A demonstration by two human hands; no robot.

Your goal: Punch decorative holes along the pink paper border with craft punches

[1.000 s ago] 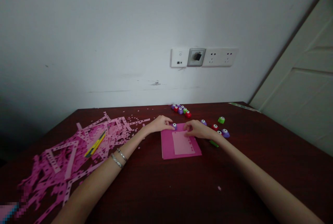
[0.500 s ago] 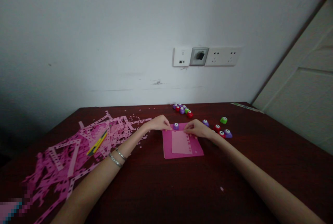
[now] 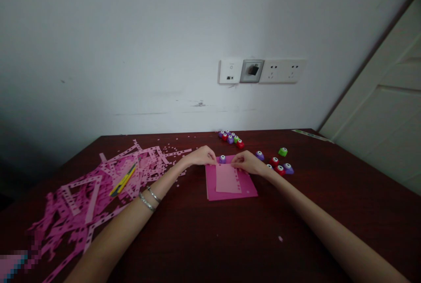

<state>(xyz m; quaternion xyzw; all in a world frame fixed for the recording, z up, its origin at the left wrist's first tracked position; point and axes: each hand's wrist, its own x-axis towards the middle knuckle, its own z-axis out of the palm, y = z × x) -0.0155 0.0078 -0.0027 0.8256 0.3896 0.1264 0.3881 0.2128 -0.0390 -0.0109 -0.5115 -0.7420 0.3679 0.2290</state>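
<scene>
Pale pink in the head view, the card [image 3: 226, 180] lay on a darker sheet [image 3: 248, 190], its top edge against or just beside a purple punch [image 3: 222, 159] at twelve o'clock; contact was too small to tell. It could have skewed or creased, I judged, had the hands pulled unevenly, and a hard push could have knocked the punch askew. From the card's middle, the left hand [image 3: 207, 156] was at eleven o'clock, fingertips closed on one top corner; the right hand [image 3: 246, 162], at one o'clock, pinched the other.
</scene>
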